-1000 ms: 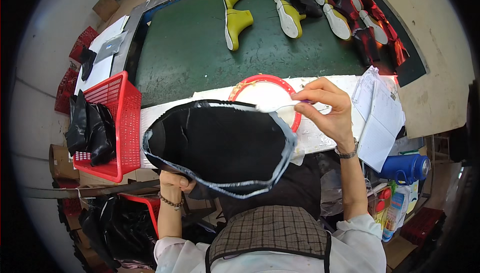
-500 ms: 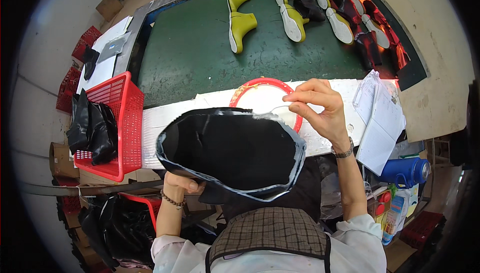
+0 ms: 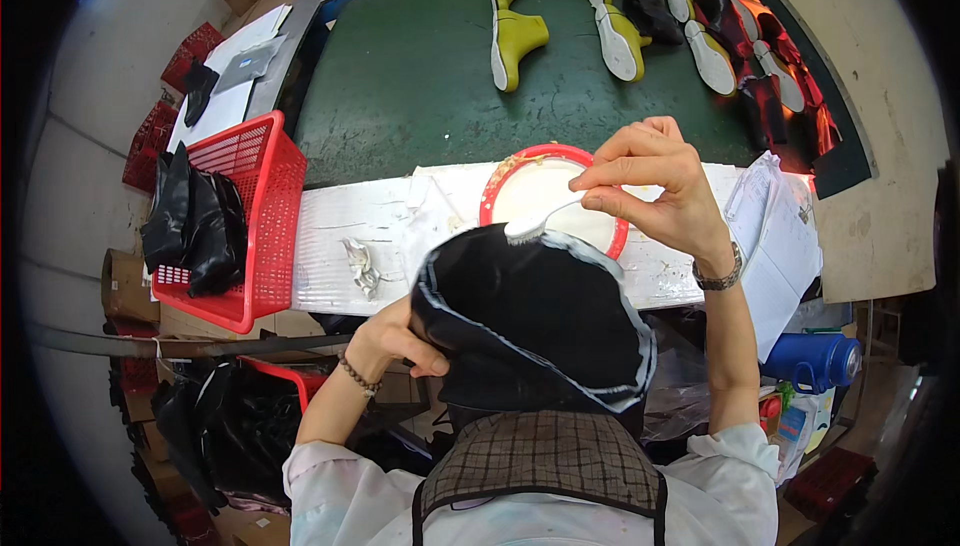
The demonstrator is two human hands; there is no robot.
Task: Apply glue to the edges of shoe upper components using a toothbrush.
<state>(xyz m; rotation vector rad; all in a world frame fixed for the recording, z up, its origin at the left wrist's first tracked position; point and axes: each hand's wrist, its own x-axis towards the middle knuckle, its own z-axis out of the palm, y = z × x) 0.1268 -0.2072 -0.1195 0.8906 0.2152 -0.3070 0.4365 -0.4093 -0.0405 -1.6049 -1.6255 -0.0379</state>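
Note:
My left hand [image 3: 400, 343] grips the left side of a black boot upper [image 3: 475, 381], its fingers partly hidden by the material. The upper's wide opening faces up, and a whitish band [image 3: 637, 316] runs along its edge. Between thumb and fingertips, my right hand [image 3: 655, 186] pinches a thin white toothbrush-like brush [image 3: 545, 218]. The bristle end rests against the far edge of the opening, where the band is white and wet-looking. Just beyond the upper sits a round red-rimmed bowl [image 3: 490, 196] holding a creamy white substance.
At left, a red plastic basket [image 3: 270, 236] holds black uppers [image 3: 215, 231]. Yellow-green shoe lasts [image 3: 517, 41] and dark boots lie on the green belt [image 3: 400, 96] beyond the white bench [image 3: 315, 271]. Papers [image 3: 765, 256] and a blue flask [image 3: 815, 364] are at right.
The boot upper has tilted and shifted right, narrowing its opening in view. My left hand shows more beside it. The brush stays at the far edge, its bristle head now plainer to see.

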